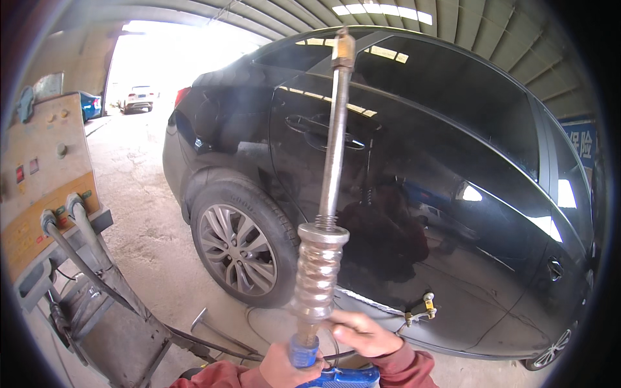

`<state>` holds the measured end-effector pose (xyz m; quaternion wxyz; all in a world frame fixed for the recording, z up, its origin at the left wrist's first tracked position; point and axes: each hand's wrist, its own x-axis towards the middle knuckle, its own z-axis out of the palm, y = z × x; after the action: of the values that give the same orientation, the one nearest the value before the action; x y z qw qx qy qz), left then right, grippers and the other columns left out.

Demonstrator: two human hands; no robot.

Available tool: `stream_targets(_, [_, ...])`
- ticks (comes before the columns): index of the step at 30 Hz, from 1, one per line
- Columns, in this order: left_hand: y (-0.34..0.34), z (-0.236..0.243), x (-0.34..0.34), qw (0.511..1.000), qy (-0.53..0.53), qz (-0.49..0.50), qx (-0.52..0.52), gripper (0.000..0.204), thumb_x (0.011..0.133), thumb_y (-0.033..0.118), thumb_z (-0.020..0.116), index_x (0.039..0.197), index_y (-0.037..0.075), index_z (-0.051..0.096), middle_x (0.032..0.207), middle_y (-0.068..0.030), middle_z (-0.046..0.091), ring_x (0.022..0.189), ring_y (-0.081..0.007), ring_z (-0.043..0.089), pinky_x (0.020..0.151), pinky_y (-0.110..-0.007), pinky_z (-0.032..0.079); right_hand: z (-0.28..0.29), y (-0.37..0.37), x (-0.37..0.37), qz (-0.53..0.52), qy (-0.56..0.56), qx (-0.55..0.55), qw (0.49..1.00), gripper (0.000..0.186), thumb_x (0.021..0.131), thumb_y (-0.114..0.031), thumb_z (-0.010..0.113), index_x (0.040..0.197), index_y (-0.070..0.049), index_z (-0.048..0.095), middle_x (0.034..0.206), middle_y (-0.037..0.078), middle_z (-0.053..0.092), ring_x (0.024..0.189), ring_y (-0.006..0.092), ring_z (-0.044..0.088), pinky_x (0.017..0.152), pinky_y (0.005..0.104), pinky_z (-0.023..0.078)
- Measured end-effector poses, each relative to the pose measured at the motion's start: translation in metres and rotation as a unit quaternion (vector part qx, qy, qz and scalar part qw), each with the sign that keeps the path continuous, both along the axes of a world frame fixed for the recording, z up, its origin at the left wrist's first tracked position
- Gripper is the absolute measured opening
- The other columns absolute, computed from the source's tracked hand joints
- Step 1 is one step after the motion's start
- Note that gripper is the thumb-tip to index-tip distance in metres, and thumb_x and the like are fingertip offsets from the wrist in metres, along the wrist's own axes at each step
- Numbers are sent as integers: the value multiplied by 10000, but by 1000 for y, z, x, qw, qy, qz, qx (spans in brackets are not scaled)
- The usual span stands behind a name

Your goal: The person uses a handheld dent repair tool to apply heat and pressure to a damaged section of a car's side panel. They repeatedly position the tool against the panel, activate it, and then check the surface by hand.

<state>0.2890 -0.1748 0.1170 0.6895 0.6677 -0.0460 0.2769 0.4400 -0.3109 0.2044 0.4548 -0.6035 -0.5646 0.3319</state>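
While my left hand [289, 366] clasps the silver metal slide hammer [330, 194] by its blue collar [303, 352] before the glossy black car [414, 220], my right hand [367, 335] is beside the ridged weight [318, 266], its grip unclear.

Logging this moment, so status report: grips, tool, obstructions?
Left grip closed on blue handle of tool. Right grip by weight, contact unclear. Tool points up, car behind. Cable low, near left grip.

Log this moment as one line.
left hand: gripping at blue collar | right hand: beside ribbed metal sleeve, contact unclear | shaft: extends up the picture, black car behind it
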Motion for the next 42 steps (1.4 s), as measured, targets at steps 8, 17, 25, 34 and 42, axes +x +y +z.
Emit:
stream_targets(8, [29, -15, 1, 994, -5, -59, 90, 403, 707, 77, 808, 1060, 8, 628, 839, -93, 716, 852, -196, 718, 820, -324, 545, -35, 15, -16, 26, 83, 94, 992, 428, 983, -104, 618, 1381, 25, 526, 1448, 133, 509, 1339, 241, 464, 1121, 416, 351])
stream_targets(17, [18, -30, 8, 981, 72, 61, 172, 739, 744, 296, 812, 1372, 53, 509, 979, -198, 698, 886, -372, 711, 799, -381, 567, -55, 10, -47, -217, 45, 149, 964, 342, 896, -196, 765, 1097, 66, 675, 1067, 126, 709, 1012, 226, 669, 919, 378, 523])
stream_targets(25, [0, -50, 22, 978, -15, 18, 208, 394, 696, 227, 809, 1062, 128, 702, 850, -113, 716, 751, -276, 714, 678, -382, 576, -52, 6, -30, -73, 100, 161, 979, 305, 914, -280, 666, 897, 22, 622, 948, 213, 691, 989, 387, 687, 1041, 577, 419])
stream_targets(34, [2, -56, 28, 986, 12, 34, 164, 434, 678, 298, 800, 1042, 115, 654, 812, -166, 689, 732, -360, 689, 659, -412, 569, -55, 6, -53, -173, 38, 113, 978, 539, 1009, -389, 566, 1251, 92, 550, 1247, 251, 603, 1243, 369, 544, 1049, 477, 430])
stream_targets(42, [-8, -63, 31, 995, 42, 41, 80, 343, 671, 209, 749, 946, 33, 644, 789, -202, 678, 779, -410, 676, 709, -436, 547, -58, 12, -64, -231, 64, 96, 966, 429, 1008, -303, 557, 1205, 78, 547, 1217, 250, 611, 1180, 368, 570, 1075, 480, 410])
